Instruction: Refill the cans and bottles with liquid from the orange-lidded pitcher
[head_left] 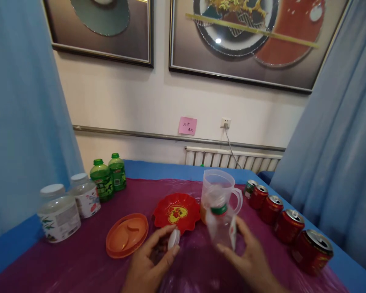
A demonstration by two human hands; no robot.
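Note:
Between the thumb and fingers of my left hand (151,260) is a small white cap (173,239), held edge-on. My right hand (251,260) is wrapped round a clear plastic bottle (219,232), which has a green ring at its neck and is slightly blurred. Just behind the bottle stands a clear measuring jug (218,179) with its handle to the right and some orange liquid low inside. A red scalloped plate (161,215) with a yellow design lies beyond my left hand. To that hand's left rests an orange divided dish (126,238).
Two white-lidded jars (59,219) and two green bottles (102,181) line the left side. Several drink cans (312,252) form a row along the right edge. A purple plastic sheet (79,260) covers the blue table. Behind it are a wall and radiator (201,156).

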